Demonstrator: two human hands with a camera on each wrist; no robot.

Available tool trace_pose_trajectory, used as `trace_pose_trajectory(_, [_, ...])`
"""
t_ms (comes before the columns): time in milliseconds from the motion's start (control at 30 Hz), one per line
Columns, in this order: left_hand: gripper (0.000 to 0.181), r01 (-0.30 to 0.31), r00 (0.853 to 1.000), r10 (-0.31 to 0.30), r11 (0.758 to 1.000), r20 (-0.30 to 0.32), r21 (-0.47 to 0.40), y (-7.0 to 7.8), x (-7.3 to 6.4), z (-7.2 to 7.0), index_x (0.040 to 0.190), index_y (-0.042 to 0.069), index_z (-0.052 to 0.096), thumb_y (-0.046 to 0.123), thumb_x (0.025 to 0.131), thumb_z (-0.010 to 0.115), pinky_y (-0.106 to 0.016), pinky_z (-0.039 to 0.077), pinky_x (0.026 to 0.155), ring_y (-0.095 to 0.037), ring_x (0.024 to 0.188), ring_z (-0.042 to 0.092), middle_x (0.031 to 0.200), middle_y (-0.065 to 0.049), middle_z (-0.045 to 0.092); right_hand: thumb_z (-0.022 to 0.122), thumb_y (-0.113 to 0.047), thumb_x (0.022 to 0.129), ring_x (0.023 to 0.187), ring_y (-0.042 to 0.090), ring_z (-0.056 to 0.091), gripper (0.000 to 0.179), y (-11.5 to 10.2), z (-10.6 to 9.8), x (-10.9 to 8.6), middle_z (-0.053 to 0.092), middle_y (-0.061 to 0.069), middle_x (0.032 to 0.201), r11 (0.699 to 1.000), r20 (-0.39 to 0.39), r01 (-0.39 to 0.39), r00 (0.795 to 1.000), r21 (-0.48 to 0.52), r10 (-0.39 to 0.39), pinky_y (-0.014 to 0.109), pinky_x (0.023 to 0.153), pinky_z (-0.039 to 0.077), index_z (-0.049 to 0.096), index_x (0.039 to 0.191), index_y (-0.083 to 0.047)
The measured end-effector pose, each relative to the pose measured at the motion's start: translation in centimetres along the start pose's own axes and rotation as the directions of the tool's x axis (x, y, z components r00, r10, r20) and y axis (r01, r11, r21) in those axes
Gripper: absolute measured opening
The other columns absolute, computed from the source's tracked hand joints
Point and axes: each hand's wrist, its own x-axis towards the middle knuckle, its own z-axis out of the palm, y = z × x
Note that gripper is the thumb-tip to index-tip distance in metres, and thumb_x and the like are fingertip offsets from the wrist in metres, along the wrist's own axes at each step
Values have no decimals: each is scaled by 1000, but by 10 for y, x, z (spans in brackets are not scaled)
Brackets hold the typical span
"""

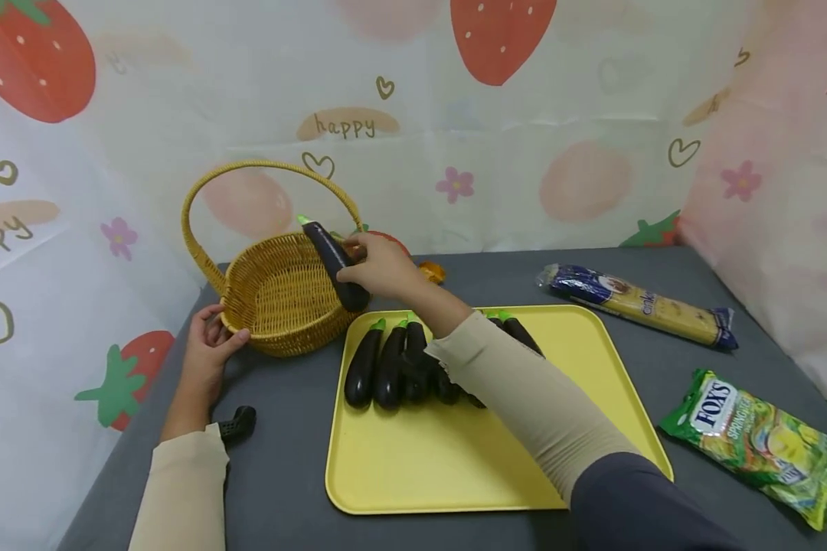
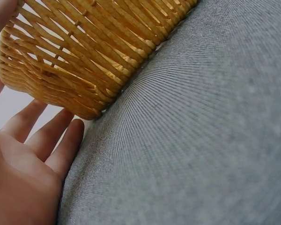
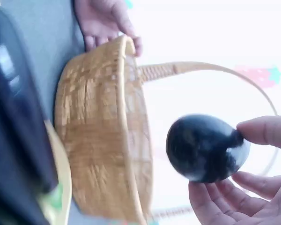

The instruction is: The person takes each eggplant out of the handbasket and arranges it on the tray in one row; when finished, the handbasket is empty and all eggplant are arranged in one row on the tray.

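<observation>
A yellow wicker basket (image 1: pixel 282 337) with a tall arched handle stands at the back left of the table. My left hand (image 1: pixel 210 344) holds its left rim, the thumb over the edge and the fingers (image 2: pixel 54 136) against the outer wall. Above the basket's right side, my right hand (image 1: pixel 382 268) pinches a dark purple eggplant (image 1: pixel 331 260), its green stem end tilted up and left. From the right wrist, that eggplant (image 3: pixel 201 147) shows its round end between thumb and fingers. More eggplants (image 1: pixel 364 367) lie side by side on a yellow tray (image 1: pixel 413 467), partly hidden by my right forearm.
On the right lie a pack of pasta (image 1: pixel 641 302) and a green FOX'S candy bag (image 1: pixel 751 444). Something small and orange (image 1: pixel 432 272) sits behind the tray. A strawberry-print curtain (image 1: pixel 496 199) hangs along the table's back and sides.
</observation>
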Motion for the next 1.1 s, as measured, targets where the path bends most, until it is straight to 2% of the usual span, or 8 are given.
trace_pose_trajectory(133, [58, -7, 1000, 7, 1000, 4, -11, -1, 1, -1, 136, 15, 31, -7, 92, 61, -15, 43, 88, -25, 141, 29, 157, -20, 20, 69, -28, 91, 111, 19, 57, 60, 19, -30, -34, 57, 6, 126, 998, -42, 3, 999, 67, -1, 35, 80, 52, 44, 145, -15])
trace_pose_trajectory(300, [58, -3, 1000, 3, 1000, -9, -20, -2, 0, -2, 137, 14, 31, -7, 92, 61, -15, 43, 88, -24, 141, 30, 157, -21, 21, 69, -28, 90, 111, 22, 58, 60, 49, -64, -70, 58, 8, 123, 992, -102, -80, 991, 99, 90, 40, 84, 51, 44, 144, -16])
trace_pose_trajectory(533, [58, -7, 1000, 7, 1000, 3, -11, 1, -2, 0, 137, 14, 32, -4, 92, 63, -15, 41, 89, -23, 140, 31, 157, -19, 22, 66, -33, 93, 122, 31, 49, 62, 108, -102, -124, 51, 13, 133, 975, -177, -215, 959, 54, 221, 52, 93, 44, 40, 147, -17])
trace_pose_trajectory(667, [58, 2, 1000, -2, 1000, 10, 6, 2, -2, 3, 137, 15, 31, -2, 92, 64, -15, 41, 89, -23, 140, 31, 157, -17, 23, 63, -33, 95, 124, 37, 46, 64, 137, -119, -155, 47, 19, 137, 961, -193, -274, 942, 33, 276, 54, 94, 42, 37, 148, -10])
trace_pose_trajectory(900, [59, -1, 1000, 1, 1000, 17, 2, 0, -2, 3, 138, 15, 31, -3, 92, 64, -15, 41, 89, -23, 140, 32, 157, -18, 22, 59, -35, 96, 118, 43, 50, 67, 170, -128, -196, 45, 27, 138, 924, -200, -380, 909, -36, 366, 53, 88, 46, 34, 148, -3])
trace_pose_trajectory(1100, [58, 4, 1000, -4, 1000, -1, -10, -1, -1, 3, 136, 17, 33, -3, 91, 64, -15, 41, 89, -21, 139, 33, 157, -18, 22, 59, -38, 95, 114, 41, 54, 70, 187, -115, -207, 49, 28, 135, 901, -157, -431, 894, -45, 420, 48, 84, 49, 32, 148, -1])
